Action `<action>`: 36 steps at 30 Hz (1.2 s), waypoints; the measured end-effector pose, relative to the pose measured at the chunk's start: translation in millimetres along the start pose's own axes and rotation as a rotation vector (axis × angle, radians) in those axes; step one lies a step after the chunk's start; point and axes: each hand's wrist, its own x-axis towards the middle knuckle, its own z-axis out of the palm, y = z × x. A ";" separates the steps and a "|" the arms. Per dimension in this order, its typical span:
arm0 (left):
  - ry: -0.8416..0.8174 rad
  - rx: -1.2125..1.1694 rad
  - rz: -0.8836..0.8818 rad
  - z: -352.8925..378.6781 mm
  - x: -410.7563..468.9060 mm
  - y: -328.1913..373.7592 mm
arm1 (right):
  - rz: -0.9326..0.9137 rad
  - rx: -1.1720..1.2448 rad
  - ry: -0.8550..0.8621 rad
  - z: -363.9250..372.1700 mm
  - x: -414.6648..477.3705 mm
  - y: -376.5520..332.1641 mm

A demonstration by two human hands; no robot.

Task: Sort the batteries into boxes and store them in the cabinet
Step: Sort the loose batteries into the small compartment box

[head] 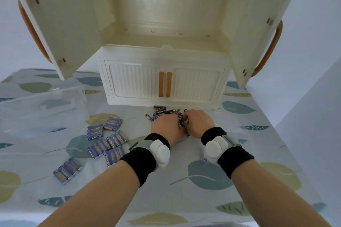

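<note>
A heap of loose batteries [162,111], black and blue, lies on the table just in front of the cream cabinet [164,79]. My left hand [165,125] and my right hand [198,121] rest on this heap, fingers curled around several black batteries between them. Several shrink-wrapped packs of blue batteries [110,142] lie to the left. The cabinet's upper compartment [166,24] stands open with both doors swung wide and nothing visible inside. Its lower doors are shut.
A clear plastic box [42,101] stands at the left on the leaf-patterned tablecloth [203,175]. The open left door [53,24] and the open right door [256,38] of the upper compartment jut out over the table. Both wrists wear black bands with white devices.
</note>
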 end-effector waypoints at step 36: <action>-0.018 0.213 0.311 0.4 24.0 -10.7 | 0.047 0.135 0.045 3.6 33.2 14.9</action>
